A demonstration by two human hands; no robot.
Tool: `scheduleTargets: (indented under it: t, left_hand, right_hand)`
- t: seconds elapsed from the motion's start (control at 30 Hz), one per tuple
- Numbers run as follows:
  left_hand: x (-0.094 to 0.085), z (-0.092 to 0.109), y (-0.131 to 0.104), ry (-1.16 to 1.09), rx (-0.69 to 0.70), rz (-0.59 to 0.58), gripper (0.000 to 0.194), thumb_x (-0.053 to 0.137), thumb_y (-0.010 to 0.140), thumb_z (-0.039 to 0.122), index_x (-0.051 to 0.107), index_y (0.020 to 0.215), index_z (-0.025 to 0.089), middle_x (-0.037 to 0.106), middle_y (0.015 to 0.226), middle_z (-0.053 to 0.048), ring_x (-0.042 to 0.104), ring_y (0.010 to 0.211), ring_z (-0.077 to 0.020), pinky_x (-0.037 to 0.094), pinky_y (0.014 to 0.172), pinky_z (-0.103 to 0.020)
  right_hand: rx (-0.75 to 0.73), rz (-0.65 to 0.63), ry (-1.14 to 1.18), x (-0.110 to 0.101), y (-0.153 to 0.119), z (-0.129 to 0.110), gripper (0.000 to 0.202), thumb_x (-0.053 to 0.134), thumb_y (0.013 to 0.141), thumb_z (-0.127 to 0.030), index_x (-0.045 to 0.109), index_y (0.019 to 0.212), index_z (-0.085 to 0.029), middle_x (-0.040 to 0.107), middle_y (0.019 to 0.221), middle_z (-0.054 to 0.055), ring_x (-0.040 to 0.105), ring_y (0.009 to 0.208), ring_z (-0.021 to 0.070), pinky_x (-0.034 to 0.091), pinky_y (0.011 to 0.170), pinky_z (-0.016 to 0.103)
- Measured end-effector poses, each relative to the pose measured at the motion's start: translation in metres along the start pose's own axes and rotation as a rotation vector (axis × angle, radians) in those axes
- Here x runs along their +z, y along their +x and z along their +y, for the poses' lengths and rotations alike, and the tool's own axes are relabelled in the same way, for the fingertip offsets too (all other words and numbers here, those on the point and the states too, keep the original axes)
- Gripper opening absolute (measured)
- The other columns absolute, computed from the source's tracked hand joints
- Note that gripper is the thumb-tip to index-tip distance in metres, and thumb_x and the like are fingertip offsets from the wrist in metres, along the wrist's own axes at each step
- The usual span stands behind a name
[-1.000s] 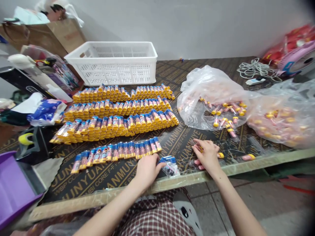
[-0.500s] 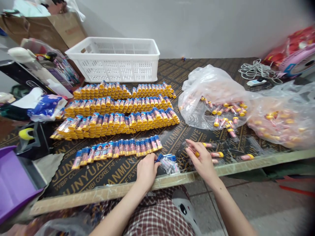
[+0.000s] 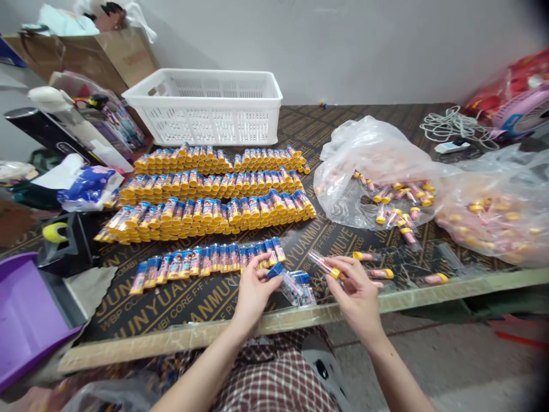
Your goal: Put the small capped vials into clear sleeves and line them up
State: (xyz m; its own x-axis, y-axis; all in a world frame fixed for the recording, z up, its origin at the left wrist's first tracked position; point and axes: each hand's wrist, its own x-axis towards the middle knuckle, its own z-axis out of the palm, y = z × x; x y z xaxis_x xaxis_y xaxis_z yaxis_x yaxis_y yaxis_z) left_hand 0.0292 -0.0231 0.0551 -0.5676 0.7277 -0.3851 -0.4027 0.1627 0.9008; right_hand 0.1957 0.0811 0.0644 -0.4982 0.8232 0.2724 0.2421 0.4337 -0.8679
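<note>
My right hand (image 3: pixel 355 289) pinches a clear tube with a yellow cap (image 3: pixel 322 263) by its capped end, the clear end pointing up and left. In my left hand (image 3: pixel 255 289), thumb and fingers are closed on a clear printed sleeve with a blue end (image 3: pixel 277 271). Below it lies a small pile of similar sleeves (image 3: pixel 305 285), partly overlapped by the held one. Behind the left hand runs a single row of labelled blue-and-yellow tubes (image 3: pixel 189 263). Several loose yellow-capped tubes (image 3: pixel 381 273) rest right of my right hand.
Stacked rows of labelled tubes (image 3: pixel 206 213) stand in front of a white plastic basket (image 3: pixel 214 120). Two clear bags (image 3: pixel 369 143) of yellow-capped tubes lie on the right. A tape dispenser (image 3: pixel 58 237) and purple dustpan (image 3: pixel 30 320) are at left. The table's taped front edge (image 3: pixel 171 343) runs near me.
My right hand has lifted a yellow-capped tube from the table and turned it toward the left. My left hand has raised a sleeve slightly off the pile. The view has shifted a little.
</note>
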Motion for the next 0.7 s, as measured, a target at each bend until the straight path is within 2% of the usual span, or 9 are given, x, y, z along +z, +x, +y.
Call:
scheduleTargets:
  t: [0.03,0.13,0.2,0.4,0.57,0.7]
  left_hand:
    - [0.000,0.004,0.002,-0.077,-0.041,0.007,0.046,0.076,0.057,0.021,0.059,0.099,0.015,0.065,0.064,0.002,0.057,0.055,-0.0109,0.049,0.056,-0.023]
    - [-0.002,0.013,0.007,-0.247,-0.136,0.034,0.033,0.081,0.052,0.027,0.065,0.077,0.012,0.067,0.066,-0.001,0.058,0.056,-0.0098,0.051,0.055,-0.022]
    - [-0.004,0.017,0.009,-0.325,-0.175,0.047,0.032,0.084,0.050,0.031,0.065,0.067,0.012,0.066,0.064,-0.001,0.058,0.055,-0.0093,0.052,0.055,-0.022]
    - [-0.008,0.019,0.013,-0.369,-0.143,0.117,0.036,0.086,0.047,0.038,0.068,0.063,0.011,0.066,0.059,-0.001,0.058,0.053,-0.0089,0.051,0.055,-0.021]
    - [-0.009,0.018,0.013,-0.375,-0.136,0.179,0.038,0.086,0.045,0.041,0.066,0.059,0.012,0.064,0.053,0.000,0.058,0.051,-0.0097,0.049,0.055,-0.021]
    - [-0.007,0.016,0.012,-0.366,-0.115,0.175,0.037,0.085,0.049,0.041,0.066,0.060,0.011,0.064,0.055,0.000,0.058,0.052,-0.0089,0.050,0.055,-0.021]
  right_hand:
    - [0.015,-0.002,0.027,0.001,-0.003,-0.003,0.023,0.057,0.086,-0.024,0.063,0.108,-0.025,0.056,0.108,0.007,0.058,0.102,0.0193,0.051,0.085,0.034]
    - [0.037,0.029,0.087,0.004,-0.013,-0.010,0.025,0.060,0.084,-0.023,0.062,0.109,-0.024,0.060,0.109,0.007,0.061,0.098,0.0191,0.053,0.084,0.034]
    - [0.022,0.061,0.100,0.008,-0.019,-0.011,0.026,0.061,0.083,-0.021,0.062,0.109,-0.023,0.062,0.110,0.007,0.062,0.098,0.0201,0.053,0.085,0.036]
    - [-0.085,0.115,0.095,0.019,-0.029,-0.014,0.027,0.063,0.080,-0.014,0.064,0.106,-0.024,0.065,0.105,0.007,0.061,0.102,0.0224,0.052,0.088,0.041]
    - [-0.160,0.104,0.047,0.025,-0.032,-0.015,0.033,0.062,0.079,-0.009,0.063,0.107,-0.026,0.066,0.105,0.007,0.061,0.101,0.0236,0.051,0.088,0.045]
    - [-0.234,0.041,-0.001,0.029,-0.032,-0.018,0.038,0.061,0.079,-0.006,0.063,0.110,-0.027,0.066,0.106,0.006,0.062,0.101,0.0221,0.051,0.088,0.041]
